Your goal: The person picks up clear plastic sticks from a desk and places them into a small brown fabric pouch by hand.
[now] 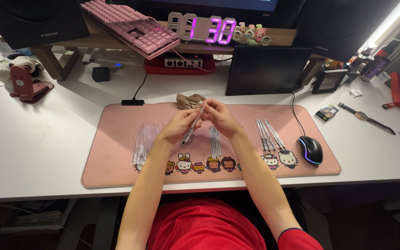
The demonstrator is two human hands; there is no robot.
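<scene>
One head-worn view, steeply down and forward over the bench (47, 153), close above the person's forearms.

black mouse (311, 150), pink keyboard (132, 28)

A slim clear-bodied pen (193, 124) slants over the middle of the pink desk mat (116, 139), its tip end up and away, its lower end nearer the person. The left hand (178, 127) grips the lower barrel; the right hand (218, 116) pinches the upper end. It is lifted off the mat.
</scene>
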